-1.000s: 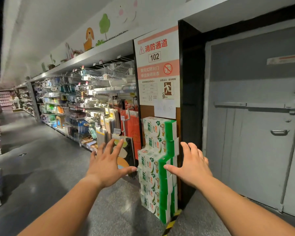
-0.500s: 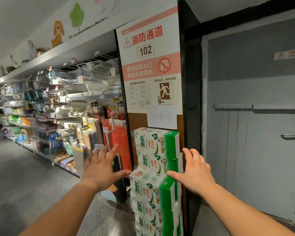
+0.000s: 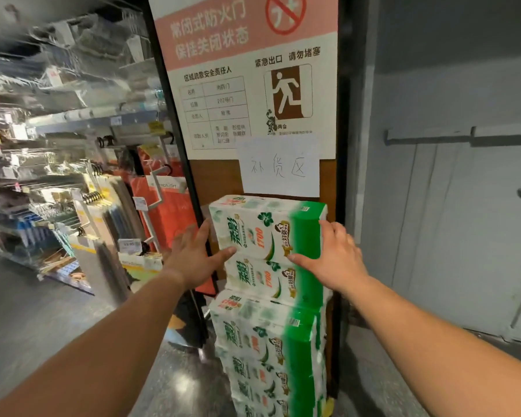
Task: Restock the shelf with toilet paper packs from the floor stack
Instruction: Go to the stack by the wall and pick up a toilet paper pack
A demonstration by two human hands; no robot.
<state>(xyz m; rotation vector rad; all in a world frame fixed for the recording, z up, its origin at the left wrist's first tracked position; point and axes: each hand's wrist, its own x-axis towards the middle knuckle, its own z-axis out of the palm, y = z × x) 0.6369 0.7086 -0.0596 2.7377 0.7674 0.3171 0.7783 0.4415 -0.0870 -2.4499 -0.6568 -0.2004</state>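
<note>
A stack of white-and-green toilet paper packs (image 3: pixel 262 341) stands on the floor against a brown end panel. The top pack (image 3: pixel 262 233) lies level on the stack, its printed face toward me. My left hand (image 3: pixel 193 257) presses its left side, thumb across the front. My right hand (image 3: pixel 334 260) clasps its green right end, thumb on the front and fingers around the edge. The pack sits between both palms and still rests on the stack.
A fire-exit sign (image 3: pixel 247 85) and a handwritten paper note (image 3: pixel 278 167) hang on the panel above the stack. Store shelving (image 3: pixel 73 121) with hanging goods and red bags (image 3: pixel 169 206) runs along the left. A grey door (image 3: pixel 448 206) stands to the right. Grey floor (image 3: pixel 27 311) lies left.
I have moved closer to the stack. Both hands, apart in the air before, have closed in onto the two sides of the top pack.
</note>
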